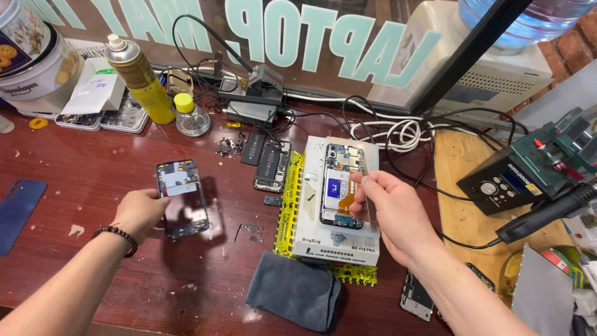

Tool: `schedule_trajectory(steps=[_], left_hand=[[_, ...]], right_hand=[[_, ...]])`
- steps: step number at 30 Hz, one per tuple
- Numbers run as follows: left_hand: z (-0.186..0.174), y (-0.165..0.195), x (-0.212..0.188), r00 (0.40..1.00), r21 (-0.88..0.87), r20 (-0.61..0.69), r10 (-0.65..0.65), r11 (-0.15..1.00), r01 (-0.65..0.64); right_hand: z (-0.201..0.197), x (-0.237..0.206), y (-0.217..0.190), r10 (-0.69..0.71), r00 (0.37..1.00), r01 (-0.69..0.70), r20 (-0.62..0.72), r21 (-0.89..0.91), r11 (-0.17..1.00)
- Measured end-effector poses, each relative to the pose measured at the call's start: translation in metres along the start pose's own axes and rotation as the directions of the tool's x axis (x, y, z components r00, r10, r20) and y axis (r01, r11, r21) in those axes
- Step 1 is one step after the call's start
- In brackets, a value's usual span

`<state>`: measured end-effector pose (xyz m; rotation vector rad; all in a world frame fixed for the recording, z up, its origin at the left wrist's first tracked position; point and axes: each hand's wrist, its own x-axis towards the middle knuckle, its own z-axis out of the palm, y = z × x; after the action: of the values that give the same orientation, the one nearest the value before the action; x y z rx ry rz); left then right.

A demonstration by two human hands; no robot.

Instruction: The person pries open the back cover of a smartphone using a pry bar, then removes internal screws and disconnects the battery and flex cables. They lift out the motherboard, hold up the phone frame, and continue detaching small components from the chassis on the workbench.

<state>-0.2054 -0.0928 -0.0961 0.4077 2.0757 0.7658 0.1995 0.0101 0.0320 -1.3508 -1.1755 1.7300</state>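
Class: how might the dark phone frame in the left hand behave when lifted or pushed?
The phone frame looks hollow and thin-walled, so probably light and slightly bendy. The left hand grips only its edge, suggesting little weight. Lying flat, it would likely slide, not roll.

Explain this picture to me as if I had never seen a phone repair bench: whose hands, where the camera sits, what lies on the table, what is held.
There is one picture, from a camera on the person's head, looking down at their own two bare hands. The left hand, with a bead bracelet on the wrist, holds a phone middle frame just above the red-brown table. The right hand holds a thin metal pry tool over an opened phone, which lies on a white pad. Nearby lie a grey cloth, a phone battery, a blue back cover, a yellow spray can and a black soldering station.
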Motion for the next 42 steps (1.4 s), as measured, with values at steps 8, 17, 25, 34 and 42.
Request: schedule_trajectory(steps=[8,17,25,34,42], left_hand=[[-0.022,-0.017,0.056,0.950,0.581,-0.211,0.230,0.811,-0.068],[0.065,0.075,-0.033,0.916,-0.115,0.101,0.388,0.919,-0.376],[0.179,0.116,-0.127,0.857,-0.039,0.361,0.369,0.924,-0.382],[0.186,0.114,-0.141,0.849,0.189,0.203,0.488,0.831,-0.523],[0.190,0.108,-0.138,0.871,0.125,0.178,0.458,0.867,-0.482]], right_hand=[[-0.019,0.005,-0.001,0.009,0.990,-0.002,-0.143,0.050,0.999],[-0.039,0.020,0.008,0.027,0.967,-0.092,-0.254,-0.247,0.965],[-0.021,0.015,0.022,0.005,0.968,-0.121,-0.250,-0.450,0.885],[-0.013,0.007,0.022,0.002,0.991,-0.069,-0.137,-0.488,0.870],[-0.028,0.019,0.030,-0.115,0.953,-0.066,-0.279,-0.564,0.823]])
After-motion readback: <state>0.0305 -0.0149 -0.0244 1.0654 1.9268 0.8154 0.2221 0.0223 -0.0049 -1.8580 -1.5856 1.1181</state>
